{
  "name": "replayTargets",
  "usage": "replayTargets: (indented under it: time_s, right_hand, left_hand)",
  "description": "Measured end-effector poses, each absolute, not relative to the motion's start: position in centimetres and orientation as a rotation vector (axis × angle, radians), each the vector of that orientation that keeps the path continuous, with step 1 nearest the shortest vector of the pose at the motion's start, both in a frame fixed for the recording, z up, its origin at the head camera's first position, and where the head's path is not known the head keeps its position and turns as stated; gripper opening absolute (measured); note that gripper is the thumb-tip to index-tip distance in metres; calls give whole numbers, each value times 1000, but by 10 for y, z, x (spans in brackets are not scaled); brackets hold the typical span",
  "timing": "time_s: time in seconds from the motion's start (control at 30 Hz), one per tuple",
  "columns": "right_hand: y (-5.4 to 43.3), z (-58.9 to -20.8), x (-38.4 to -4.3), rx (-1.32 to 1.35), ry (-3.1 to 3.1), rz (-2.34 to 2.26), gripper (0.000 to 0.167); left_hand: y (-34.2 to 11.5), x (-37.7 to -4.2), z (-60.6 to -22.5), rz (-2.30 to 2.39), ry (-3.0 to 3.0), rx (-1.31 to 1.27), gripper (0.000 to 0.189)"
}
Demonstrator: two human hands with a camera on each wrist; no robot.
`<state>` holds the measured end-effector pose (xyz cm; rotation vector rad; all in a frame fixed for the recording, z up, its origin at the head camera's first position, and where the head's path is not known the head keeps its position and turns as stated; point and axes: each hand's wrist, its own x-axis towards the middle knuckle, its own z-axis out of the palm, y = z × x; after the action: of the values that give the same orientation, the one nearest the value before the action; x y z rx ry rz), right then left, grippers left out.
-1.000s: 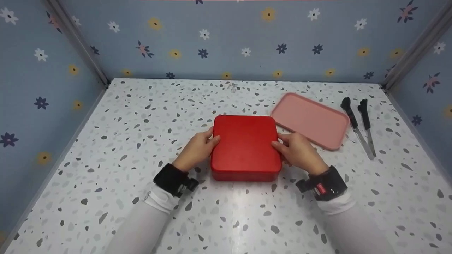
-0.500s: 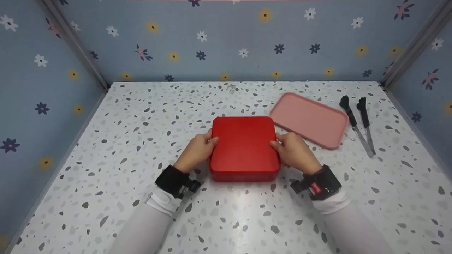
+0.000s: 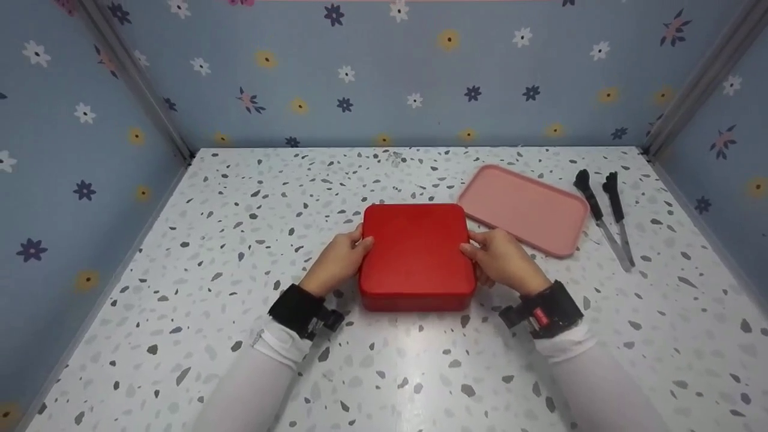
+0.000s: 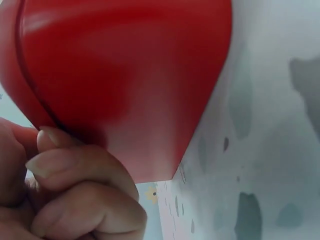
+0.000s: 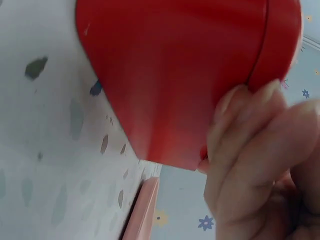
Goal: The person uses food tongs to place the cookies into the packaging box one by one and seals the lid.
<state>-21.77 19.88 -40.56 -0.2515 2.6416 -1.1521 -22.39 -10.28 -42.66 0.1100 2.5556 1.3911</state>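
A square red box with rounded corners sits on the speckled table, its red lid on top. My left hand grips the lid's left edge, thumb over the top. On the opposite side, my right hand holds the right edge in the same way. In the left wrist view, curled fingertips lie at the seam between lid and box wall. The right wrist view shows bent fingers against the same seam on the other side. The box's contents are hidden.
A pink rectangular tray lies slanted behind the box to the right. Farther right are black-handled metal tongs. Floral panels stand along the back and both sides of the table.
The head view has tilted up slightly, so everything sits a little lower in it. Both hands keep their hold on the lid, and the box looks unmoved.
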Motion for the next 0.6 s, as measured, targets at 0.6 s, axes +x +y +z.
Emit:
replayTargets:
  time_s: [0.6]
  right_hand:
    - [278,-356,-219,-379,3121,-800,64]
  left_hand:
    - [-160,-229,-393,1118,3052,341,74]
